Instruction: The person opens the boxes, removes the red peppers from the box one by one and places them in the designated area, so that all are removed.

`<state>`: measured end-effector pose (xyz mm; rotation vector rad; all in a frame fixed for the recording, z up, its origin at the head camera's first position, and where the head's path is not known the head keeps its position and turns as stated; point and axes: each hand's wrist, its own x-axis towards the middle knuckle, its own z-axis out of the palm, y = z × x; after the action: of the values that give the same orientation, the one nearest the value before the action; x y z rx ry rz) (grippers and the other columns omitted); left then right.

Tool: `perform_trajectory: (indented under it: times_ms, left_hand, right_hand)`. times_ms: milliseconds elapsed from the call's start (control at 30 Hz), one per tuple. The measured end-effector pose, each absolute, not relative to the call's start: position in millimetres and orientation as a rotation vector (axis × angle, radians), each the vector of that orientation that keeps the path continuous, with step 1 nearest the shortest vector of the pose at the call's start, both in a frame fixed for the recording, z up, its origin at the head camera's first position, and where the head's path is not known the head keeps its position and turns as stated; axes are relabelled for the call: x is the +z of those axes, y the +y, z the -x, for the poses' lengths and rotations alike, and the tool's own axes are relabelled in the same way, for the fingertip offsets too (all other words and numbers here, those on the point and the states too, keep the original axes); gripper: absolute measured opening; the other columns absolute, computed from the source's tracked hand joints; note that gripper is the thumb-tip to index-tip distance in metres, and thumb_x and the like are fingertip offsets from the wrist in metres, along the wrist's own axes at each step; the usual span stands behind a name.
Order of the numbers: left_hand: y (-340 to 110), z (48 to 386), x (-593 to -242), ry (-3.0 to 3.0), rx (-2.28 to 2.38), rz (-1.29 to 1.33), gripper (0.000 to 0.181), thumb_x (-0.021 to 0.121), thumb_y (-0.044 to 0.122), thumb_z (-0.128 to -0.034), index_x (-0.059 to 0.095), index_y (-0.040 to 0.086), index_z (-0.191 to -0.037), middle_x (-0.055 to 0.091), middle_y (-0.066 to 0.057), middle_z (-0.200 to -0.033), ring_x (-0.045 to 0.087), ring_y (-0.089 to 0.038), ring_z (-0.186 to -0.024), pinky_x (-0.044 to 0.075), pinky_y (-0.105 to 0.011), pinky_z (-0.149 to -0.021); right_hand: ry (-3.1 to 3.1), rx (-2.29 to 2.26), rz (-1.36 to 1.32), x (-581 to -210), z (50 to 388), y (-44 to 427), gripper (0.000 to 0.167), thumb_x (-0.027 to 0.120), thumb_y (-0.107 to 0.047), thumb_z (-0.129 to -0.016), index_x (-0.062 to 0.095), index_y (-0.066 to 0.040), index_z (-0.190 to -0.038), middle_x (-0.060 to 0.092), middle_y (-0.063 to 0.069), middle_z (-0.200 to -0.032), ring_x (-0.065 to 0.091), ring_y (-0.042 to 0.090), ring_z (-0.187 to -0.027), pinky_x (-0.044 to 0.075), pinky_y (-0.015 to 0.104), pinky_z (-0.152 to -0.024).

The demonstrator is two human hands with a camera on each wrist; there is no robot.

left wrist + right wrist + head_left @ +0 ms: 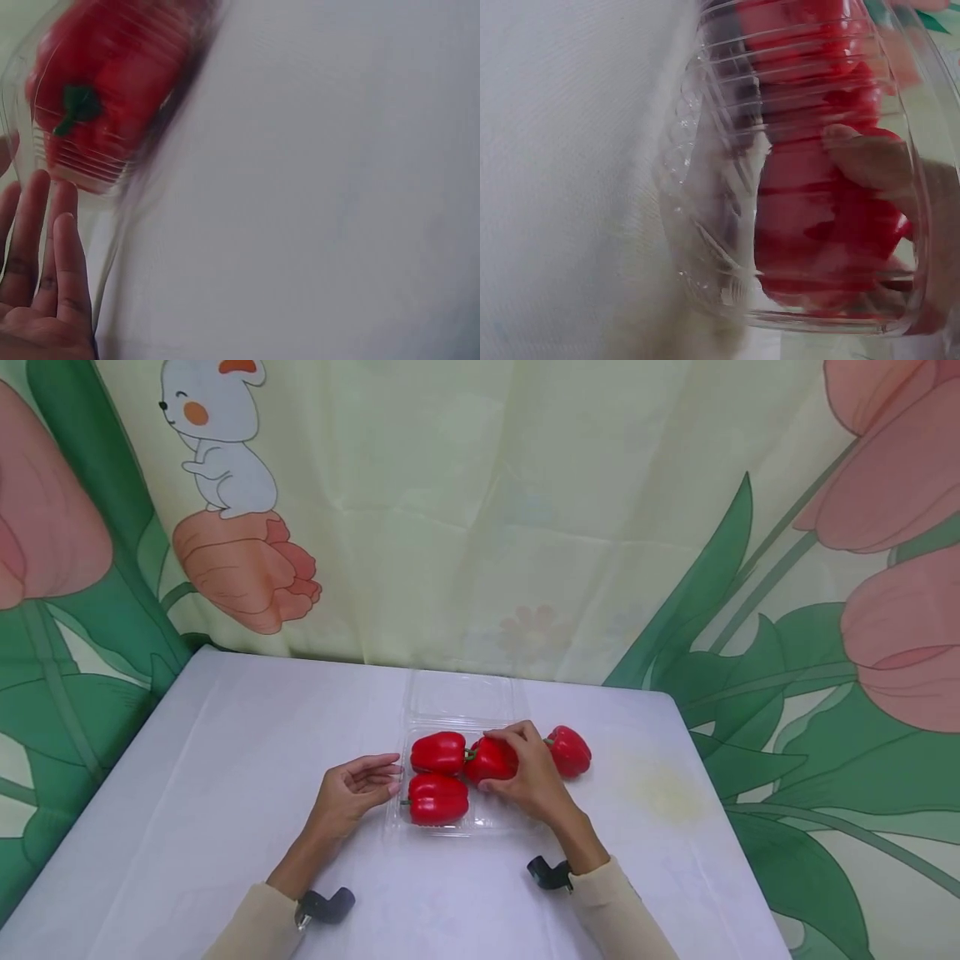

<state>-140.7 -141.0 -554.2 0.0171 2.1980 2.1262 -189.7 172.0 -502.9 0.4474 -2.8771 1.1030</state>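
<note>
A clear plastic clamshell box (495, 817) lies on the table, its lid (465, 696) folded open toward the back. Inside, on the left, are two red bell peppers, one behind (438, 752) and one in front (437, 800). My right hand (534, 777) grips a third bell pepper (490, 760) at the back right of the box; the right wrist view shows this pepper (817, 225) through the clear wall. Another bell pepper (570, 752) lies right of the box, partly behind that hand. At the box's left edge, my left hand (352, 789) holds its fingers (30, 232) extended.
A white cloth covers the table (225, 777). Behind it hangs a printed curtain (450, 527) with tulips and a rabbit. Each wrist wears a small black camera mount (327, 906).
</note>
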Motion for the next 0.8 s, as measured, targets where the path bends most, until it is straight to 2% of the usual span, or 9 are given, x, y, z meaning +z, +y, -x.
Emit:
perform_trajectory:
  times_ms: [467, 800]
  left_hand:
    - [-143, 137, -552, 2.177, 2.156, -0.044, 0.052, 0.086, 0.018, -0.0911, 0.068, 0.01, -0.139, 0.074, -0.014, -0.135, 0.078, -0.01, -0.105, 0.06, -0.019, -0.094]
    - [-143, 137, -551, 2.146, 2.177, -0.063, 0.053, 0.086, 0.017, -0.0913, 0.067, 0.008, -0.14, 0.073, -0.016, -0.137, 0.078, -0.01, -0.105, 0.06, -0.021, -0.094]
  right_hand:
    - [-2.791, 1.123, -0.424, -484, 182, 183, 0.082, 0.102, -0.022, -0.069, 0.065, -0.032, -0.141, 0.058, -0.003, -0.134, 0.056, 0.021, -0.133, 0.065, 0.047, -0.095]
    - [-2.718, 1.136, -0.41, -466, 175, 196, 0.082, 0.102, -0.019, -0.069, 0.065, -0.03, -0.141, 0.058, -0.001, -0.137, 0.057, 0.024, -0.132, 0.065, 0.049, -0.094]
